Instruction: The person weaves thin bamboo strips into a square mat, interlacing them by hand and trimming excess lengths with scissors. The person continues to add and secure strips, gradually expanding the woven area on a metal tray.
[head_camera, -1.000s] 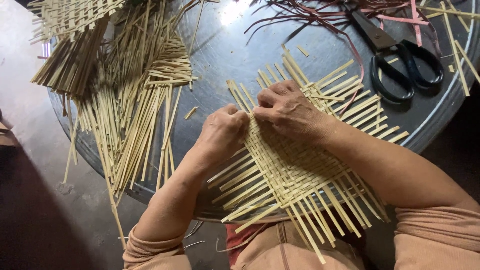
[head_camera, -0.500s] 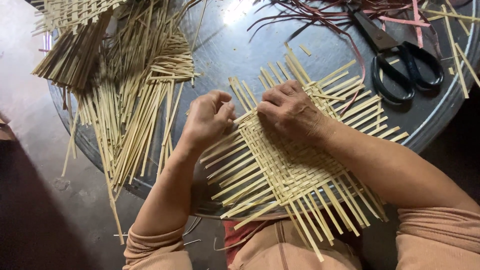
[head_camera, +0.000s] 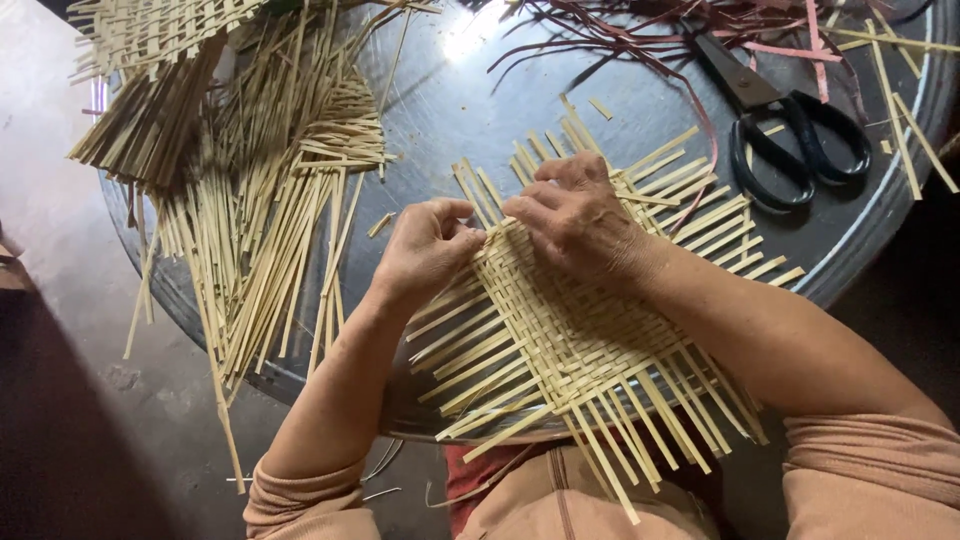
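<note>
A partly woven mat of pale bamboo strips (head_camera: 560, 340) lies on the near edge of a round dark metal tray (head_camera: 470, 110), its loose ends sticking out on all sides. My left hand (head_camera: 425, 250) pinches strips at the mat's upper left edge. My right hand (head_camera: 580, 215) presses flat on the weave close beside it, fingertips on the same strips. Both forearms in peach sleeves reach in from below.
A heap of loose bamboo strips (head_camera: 270, 220) covers the tray's left side, with a bundle (head_camera: 150, 120) and another woven piece (head_camera: 160, 25) at the far left. Black scissors (head_camera: 790, 130) lie at the right, among dark red strips (head_camera: 640, 25). Grey floor lies left.
My left hand moved up and left off the weave, then back against the mat's edge beside my right hand. My right hand stayed on the mat.
</note>
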